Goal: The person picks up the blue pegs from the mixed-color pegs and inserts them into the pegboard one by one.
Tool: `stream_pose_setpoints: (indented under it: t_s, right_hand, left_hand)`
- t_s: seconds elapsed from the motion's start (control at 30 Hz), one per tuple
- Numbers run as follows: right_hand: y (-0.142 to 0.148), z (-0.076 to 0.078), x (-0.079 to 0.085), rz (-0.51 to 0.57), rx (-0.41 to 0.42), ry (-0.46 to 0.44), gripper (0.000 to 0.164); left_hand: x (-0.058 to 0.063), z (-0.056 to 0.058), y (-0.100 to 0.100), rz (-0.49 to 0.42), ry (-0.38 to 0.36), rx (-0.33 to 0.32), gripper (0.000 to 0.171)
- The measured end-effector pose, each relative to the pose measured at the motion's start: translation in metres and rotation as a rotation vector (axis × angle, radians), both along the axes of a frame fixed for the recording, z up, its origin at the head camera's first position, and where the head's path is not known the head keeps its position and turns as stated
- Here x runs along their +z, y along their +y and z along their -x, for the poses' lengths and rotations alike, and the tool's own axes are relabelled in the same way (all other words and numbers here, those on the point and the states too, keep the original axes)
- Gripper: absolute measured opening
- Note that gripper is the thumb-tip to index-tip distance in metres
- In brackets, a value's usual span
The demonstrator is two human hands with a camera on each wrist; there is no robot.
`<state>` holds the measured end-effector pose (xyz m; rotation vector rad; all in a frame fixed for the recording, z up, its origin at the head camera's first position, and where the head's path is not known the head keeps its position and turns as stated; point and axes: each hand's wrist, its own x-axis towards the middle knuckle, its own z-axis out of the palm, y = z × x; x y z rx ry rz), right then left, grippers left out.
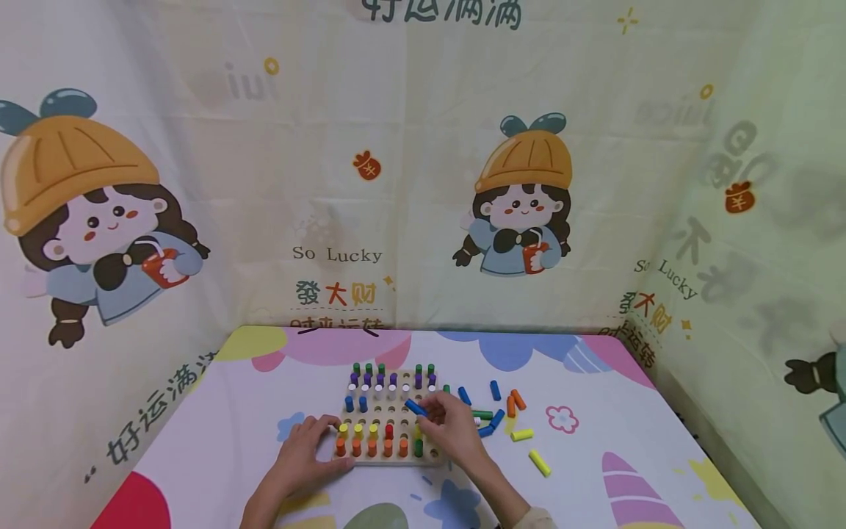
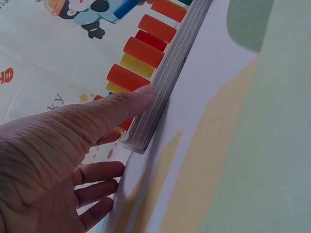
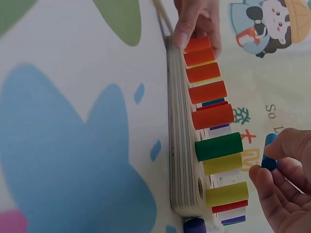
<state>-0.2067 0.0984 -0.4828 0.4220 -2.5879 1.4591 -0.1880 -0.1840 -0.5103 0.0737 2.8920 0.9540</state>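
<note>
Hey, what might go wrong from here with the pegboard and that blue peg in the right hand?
The blue peg is only pinched in the right hand above the pegboard, so it might slip and roll. That hand is close to upright yellow pegs, which it may bump. The left hand holds just the pegboard's left end, so pressing at the right could shift it.

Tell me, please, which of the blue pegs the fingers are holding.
The blue peg pinched by the right hand, tilted over the board; the other blue pegs stand in it or lie loose on the table.
</note>
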Motion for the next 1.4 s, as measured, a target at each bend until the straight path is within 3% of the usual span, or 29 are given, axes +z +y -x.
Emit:
stream_pose_setpoints:
  t_s: [0.67,1.4]
  right_hand:
    - [-0.022,0.011,0.000,0.003,0.051,0.060,0.016]
    - [-0.039,0.025,-0.010,-0.105,0.074,0.008,0.013]
  left_hand:
    - [0.000,-0.001,-0.001,-0.004,0.025,-0.007,0.070]
    - [-0.003,0.001,-0.002,0.005,0.039,-0.018,0.069]
